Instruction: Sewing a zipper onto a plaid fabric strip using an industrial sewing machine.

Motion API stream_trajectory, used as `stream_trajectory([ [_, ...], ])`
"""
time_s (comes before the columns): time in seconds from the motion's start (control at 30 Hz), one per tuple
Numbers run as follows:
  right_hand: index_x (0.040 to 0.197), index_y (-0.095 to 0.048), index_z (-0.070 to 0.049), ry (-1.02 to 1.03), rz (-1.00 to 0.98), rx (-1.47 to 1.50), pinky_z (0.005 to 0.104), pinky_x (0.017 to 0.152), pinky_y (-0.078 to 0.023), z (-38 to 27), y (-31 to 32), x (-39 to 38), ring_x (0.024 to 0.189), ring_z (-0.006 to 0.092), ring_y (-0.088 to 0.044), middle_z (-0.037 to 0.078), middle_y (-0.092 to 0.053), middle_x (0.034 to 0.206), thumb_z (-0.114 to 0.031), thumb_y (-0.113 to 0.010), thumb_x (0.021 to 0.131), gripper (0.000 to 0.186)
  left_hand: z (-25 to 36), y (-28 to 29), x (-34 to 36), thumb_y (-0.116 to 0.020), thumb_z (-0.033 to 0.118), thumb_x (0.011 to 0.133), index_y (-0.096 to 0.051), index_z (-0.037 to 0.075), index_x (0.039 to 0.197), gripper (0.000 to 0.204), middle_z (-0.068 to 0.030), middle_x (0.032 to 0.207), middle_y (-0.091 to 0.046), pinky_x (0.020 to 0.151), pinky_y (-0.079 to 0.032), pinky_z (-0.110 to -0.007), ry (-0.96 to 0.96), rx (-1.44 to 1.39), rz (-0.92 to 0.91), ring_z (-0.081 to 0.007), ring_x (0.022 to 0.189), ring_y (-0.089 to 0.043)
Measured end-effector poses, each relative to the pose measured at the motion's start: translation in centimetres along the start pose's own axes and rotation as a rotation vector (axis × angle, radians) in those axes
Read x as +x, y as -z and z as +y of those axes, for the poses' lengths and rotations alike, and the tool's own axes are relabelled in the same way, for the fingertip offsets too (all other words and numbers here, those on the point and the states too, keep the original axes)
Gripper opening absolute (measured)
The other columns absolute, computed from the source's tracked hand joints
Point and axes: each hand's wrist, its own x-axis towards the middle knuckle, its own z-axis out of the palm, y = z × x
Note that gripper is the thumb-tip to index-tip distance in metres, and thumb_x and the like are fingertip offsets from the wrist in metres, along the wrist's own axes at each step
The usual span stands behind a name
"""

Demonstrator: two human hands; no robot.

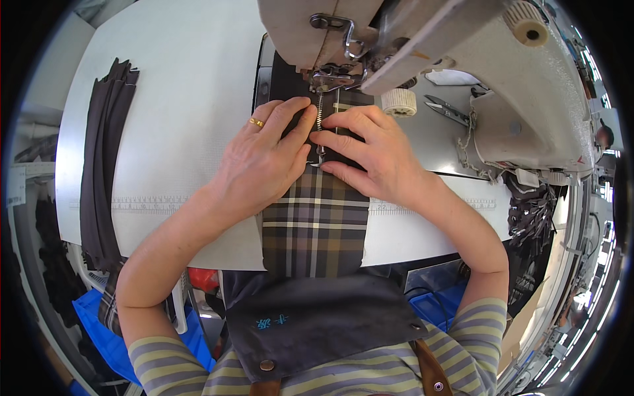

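Observation:
Plaid fabric (pixel 310 234) with a dark upper layer lies under the sewing machine's presser foot (pixel 330 80), with a zipper (pixel 319 115) running lengthwise along it. My left hand (pixel 267 152) rests on the dark layer just left of the zipper, fingers bent slightly and touching the cloth, a gold ring on one finger. From the right, my right hand (pixel 380 152) touches the zipper and fabric with spread, curved fingers, thumb lowest. The fingertips of both hands are close together below the foot.
Dark fabric strips (pixel 105 171) lie at the table's (pixel 172 79) left. Scissors (pixel 449 112) lie beside the machine body (pixel 528 92). A dark pile with metal bits (pixel 531 218) is at the right. Blue bins (pixel 92 317) are below the table edge.

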Motion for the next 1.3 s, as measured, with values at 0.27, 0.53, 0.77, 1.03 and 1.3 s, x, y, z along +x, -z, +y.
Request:
stream_trajectory([
  [0.27,0.106,-0.068,-0.010,0.113,0.160,-0.192,0.0313,0.066,-0.052,1.0,-1.0,0.0,0.088,0.0224,-0.062,0.004,-0.063,0.108,-0.008,-0.074,0.072,0.035,-1.7,-0.3,0.4,-0.067,0.000,0.074,-0.066,-0.002,0.100,0.025,-0.0086,0.105,-0.062,0.075,-0.053,-0.035,-0.149,-0.098,0.093,-0.0259,0.088,-0.061],
  [0.53,0.106,-0.067,-0.009,0.050,0.160,-0.242,0.0334,0.077,-0.047,1.8,-1.3,0.5,0.087,0.0221,-0.059,0.004,-0.064,0.099,-0.007,-0.063,0.071,0.034,-3.6,-0.6,1.7,-0.065,-0.001,0.079,-0.070,0.004,0.105,0.026,-0.0074,0.106,-0.064,0.074,-0.049,-0.034,-0.061,-0.151,0.026,-0.0243,0.085,-0.060],
  [0.77,0.107,-0.067,-0.009,0.005,0.169,-0.258,0.0358,0.084,-0.048,1.0,-1.2,0.5,0.096,0.0238,-0.057,0.002,-0.064,0.099,-0.006,-0.063,0.071,0.037,-3.4,-0.5,1.8,-0.065,0.000,0.079,-0.070,0.005,0.102,0.024,-0.0058,0.099,-0.063,0.073,-0.051,-0.034,-0.052,-0.131,0.063,-0.0245,0.085,-0.060],
  [1.03,0.108,-0.067,-0.010,-0.061,0.148,-0.229,0.0379,0.090,-0.045,0.7,-1.0,0.5,0.103,0.0268,-0.055,0.002,-0.065,0.101,-0.006,-0.063,0.072,0.037,-3.5,-0.7,2.0,-0.065,0.000,0.078,-0.070,0.004,0.099,0.022,-0.0041,0.094,-0.062,0.070,-0.051,-0.034,-0.073,-0.160,0.094,-0.0244,0.082,-0.059],
  [1.3,0.089,-0.068,0.000,-0.987,0.181,1.144,0.0219,0.048,-0.040,1.0,2.2,1.6,0.055,0.0076,-0.054,0.003,-0.063,0.067,-0.019,-0.064,0.091,0.020,-3.9,-0.9,2.1,-0.065,0.000,0.078,-0.070,0.003,0.097,0.020,-0.0050,0.095,-0.062,0.071,-0.051,-0.034,-0.059,-0.219,0.105,-0.0250,0.083,-0.059],
])
